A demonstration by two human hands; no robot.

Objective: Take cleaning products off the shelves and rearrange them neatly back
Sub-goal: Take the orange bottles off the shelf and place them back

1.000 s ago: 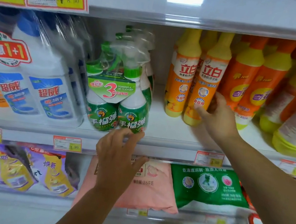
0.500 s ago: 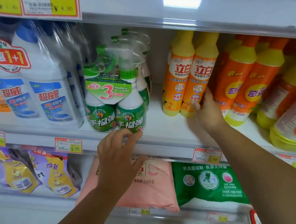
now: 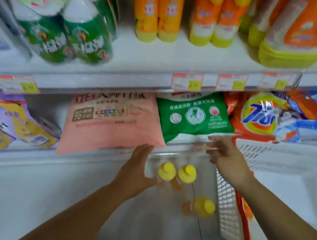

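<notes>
A: Why are the yellow-capped bottles [image 3: 176, 173] down on the floor, just beside the basket [image 3: 229, 203]?
B: Prob. parked there while the shelf [image 3: 141, 63] gets tidied. Upright, caps up, easy to grab.
A: Hands?
B: Left hand [image 3: 137, 168] next to the front pair, fingers [image 3: 144, 150] straight, together, holding nothing. Right hand [image 3: 228, 160] blurred; fingers look loosely apart, empty. Touching anything? Can't tell.

White shop shelving [image 3: 142, 59] with price tags [image 3: 186, 81] above a pale floor [image 3: 155, 239].
</notes>
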